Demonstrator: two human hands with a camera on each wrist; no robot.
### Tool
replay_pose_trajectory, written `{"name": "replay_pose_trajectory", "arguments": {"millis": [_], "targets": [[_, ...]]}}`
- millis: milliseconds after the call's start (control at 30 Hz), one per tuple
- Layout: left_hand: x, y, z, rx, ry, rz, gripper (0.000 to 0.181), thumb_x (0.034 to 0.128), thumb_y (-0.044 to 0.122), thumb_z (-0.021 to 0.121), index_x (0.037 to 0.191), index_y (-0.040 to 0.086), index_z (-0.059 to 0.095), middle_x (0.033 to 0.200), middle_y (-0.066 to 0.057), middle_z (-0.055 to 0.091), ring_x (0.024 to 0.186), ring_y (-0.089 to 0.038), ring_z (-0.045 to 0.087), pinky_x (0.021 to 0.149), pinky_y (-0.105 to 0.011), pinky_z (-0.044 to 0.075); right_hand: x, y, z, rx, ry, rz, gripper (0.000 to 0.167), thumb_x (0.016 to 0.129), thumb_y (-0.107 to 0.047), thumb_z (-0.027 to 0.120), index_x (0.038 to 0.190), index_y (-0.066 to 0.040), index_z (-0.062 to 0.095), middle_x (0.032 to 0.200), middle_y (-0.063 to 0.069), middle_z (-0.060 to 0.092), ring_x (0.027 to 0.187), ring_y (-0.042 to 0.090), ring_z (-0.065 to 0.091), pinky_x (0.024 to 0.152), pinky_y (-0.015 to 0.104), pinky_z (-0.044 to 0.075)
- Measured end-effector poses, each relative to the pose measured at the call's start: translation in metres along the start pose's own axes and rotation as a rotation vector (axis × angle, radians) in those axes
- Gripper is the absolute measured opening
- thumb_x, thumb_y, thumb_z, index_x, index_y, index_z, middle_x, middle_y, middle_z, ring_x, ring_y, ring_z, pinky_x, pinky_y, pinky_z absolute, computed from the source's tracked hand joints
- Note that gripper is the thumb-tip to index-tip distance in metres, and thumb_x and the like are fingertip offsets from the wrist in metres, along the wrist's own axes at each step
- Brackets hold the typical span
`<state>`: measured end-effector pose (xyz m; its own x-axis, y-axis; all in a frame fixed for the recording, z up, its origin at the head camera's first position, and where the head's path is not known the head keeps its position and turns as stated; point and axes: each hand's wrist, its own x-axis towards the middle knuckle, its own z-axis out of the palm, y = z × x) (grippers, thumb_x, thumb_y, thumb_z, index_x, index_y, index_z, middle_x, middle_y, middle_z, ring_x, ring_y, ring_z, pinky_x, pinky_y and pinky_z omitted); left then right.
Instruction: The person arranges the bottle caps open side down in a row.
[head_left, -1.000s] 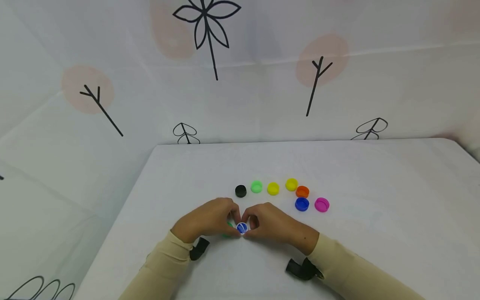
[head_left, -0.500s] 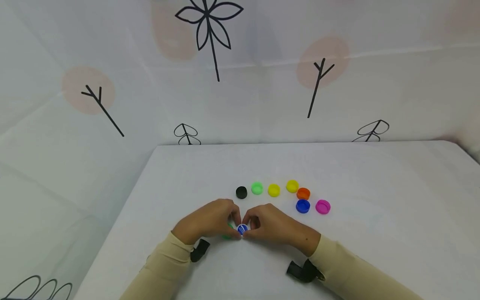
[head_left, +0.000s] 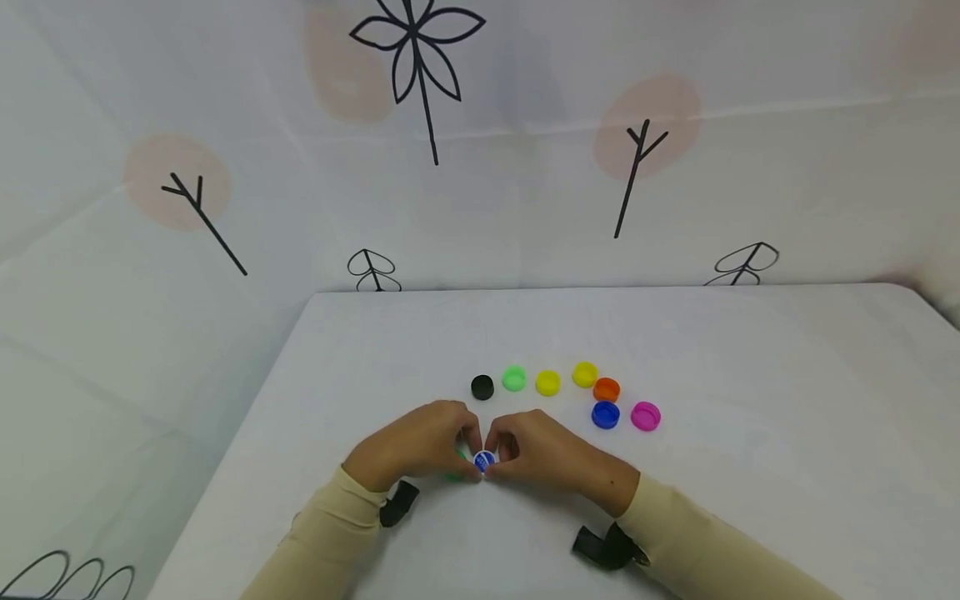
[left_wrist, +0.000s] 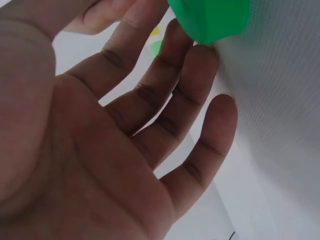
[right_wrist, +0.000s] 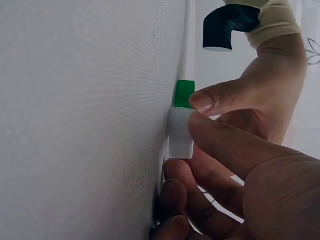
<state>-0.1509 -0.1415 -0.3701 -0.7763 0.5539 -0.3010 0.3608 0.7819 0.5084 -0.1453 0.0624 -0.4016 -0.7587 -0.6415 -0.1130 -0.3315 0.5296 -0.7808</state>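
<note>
pinching | right hand (head_left: 546, 450): white cap (right_wrist: 180, 134) (blue-topped) | left hand (head_left: 418, 440): green cap (right_wrist: 184, 94)

The white cap (head_left: 483, 461) has a blue-and-white patterned top. Beside it is a green cap (right_wrist: 185, 93); beyond it, a black cap (head_left: 482, 387) and a pink cap (head_left: 646, 417).

There are nine caps (head_left: 483, 462), two yellow ones (head_left: 547, 383) and seven in single colours, plus two hands (head_left: 536, 447).
</note>
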Motion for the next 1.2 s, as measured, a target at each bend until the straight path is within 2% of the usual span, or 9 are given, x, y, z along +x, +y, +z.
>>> {"name": "replay_pose_trajectory", "arguments": {"millis": [100,167,300,400,533,700,900,1067,1200], "targets": [[-0.003,-0.003,-0.005,0.007,0.017,-0.004,0.019,0.0776,0.028,0.086,0.089,0.021,0.072,0.091,0.008,0.065,0.086,-0.01,0.055,0.078,-0.028,0.048,0.001,0.0,0.0,-0.006,-0.003,0.0,0.014,0.085,-0.022,0.08,0.093,-0.016,0.07,0.068,-0.007,0.058,0.065,0.008,0.053,0.059,0.02,0.045],[-0.004,-0.004,-0.009,-0.002,0.055,-0.009,0.018,0.0828,0.031,0.082,0.093,0.021,0.071,0.095,0.009,0.066,0.091,-0.011,0.057,0.081,-0.031,0.05,0.001,-0.001,0.0,-0.01,-0.005,0.008,0.015,0.085,-0.023,0.08,0.094,-0.016,0.07,0.068,-0.007,0.058,0.065,0.008,0.054,0.059,0.02,0.046],[-0.003,-0.003,-0.016,-0.025,0.193,-0.02,0.015,0.0933,0.034,0.071,0.101,0.021,0.07,0.099,0.01,0.066,0.097,-0.011,0.06,0.083,-0.032,0.052,0.001,0.0,-0.001,-0.018,-0.008,0.026,0.018,0.085,-0.025,0.081,0.096,-0.015,0.071,0.068,-0.006,0.058,0.065,0.009,0.054,0.06,0.021,0.046],[0.002,0.001,-0.018,-0.016,0.307,-0.03,0.013,0.0958,0.032,0.068,0.104,0.022,0.069,0.102,0.01,0.067,0.097,-0.011,0.061,0.082,-0.031,0.051,0.0,0.001,-0.001,-0.021,-0.008,0.032,0.018,0.084,-0.025,0.081,0.095,-0.015,0.071,0.068,-0.007,0.058,0.065,0.009,0.055,0.06,0.021,0.046],[0.01,0.001,-0.02,0.011,0.385,-0.049,0.021,0.0955,0.031,0.069,0.113,0.019,0.069,0.111,0.005,0.068,0.103,-0.015,0.062,0.083,-0.032,0.052,-0.001,0.001,-0.001,-0.014,-0.01,0.033,0.019,0.084,-0.026,0.081,0.096,-0.016,0.07,0.068,-0.007,0.059,0.065,0.009,0.055,0.06,0.021,0.046],[0.024,-0.005,-0.018,0.032,0.363,-0.088,0.032,0.0951,0.034,0.069,0.123,0.018,0.067,0.118,0.003,0.066,0.108,-0.017,0.062,0.084,-0.034,0.053,-0.001,0.0,-0.001,-0.014,-0.008,0.032,0.02,0.084,-0.026,0.082,0.097,-0.015,0.071,0.068,-0.007,0.059,0.065,0.009,0.055,0.061,0.021,0.046],[0.032,-0.015,-0.011,0.02,0.316,-0.126,0.034,0.0943,0.035,0.07,0.125,0.021,0.065,0.12,0.001,0.066,0.108,-0.017,0.063,0.087,-0.036,0.053,0.0,-0.001,-0.003,0.004,-0.006,0.04,0.023,0.088,-0.032,0.078,0.102,-0.014,0.071,0.07,-0.007,0.059,0.067,0.009,0.055,0.06,0.02,0.046],[0.035,-0.017,-0.008,-0.006,0.304,-0.13,0.035,0.0939,0.031,0.071,0.126,0.019,0.064,0.12,-0.002,0.067,0.111,-0.019,0.064,0.093,-0.039,0.053,0.004,-0.001,-0.009,-0.024,0.084,0.063,0.021,0.091,-0.026,0.074,0.107,-0.013,0.07,0.075,-0.006,0.061,0.07,0.011,0.056,0.061,0.02,0.049],[0.037,-0.018,-0.005,0.004,0.288,-0.136,0.038,0.0936,0.029,0.071,0.129,0.017,0.063,0.119,-0.003,0.068,0.113,-0.02,0.064,0.099,-0.04,0.051,0.012,-0.002,-0.014,-0.06,0.164,0.099,0.025,0.092,-0.021,0.072,0.115,-0.011,0.068,0.079,-0.005,0.064,0.07,0.011,0.057,0.062,0.021,0.051]]}}
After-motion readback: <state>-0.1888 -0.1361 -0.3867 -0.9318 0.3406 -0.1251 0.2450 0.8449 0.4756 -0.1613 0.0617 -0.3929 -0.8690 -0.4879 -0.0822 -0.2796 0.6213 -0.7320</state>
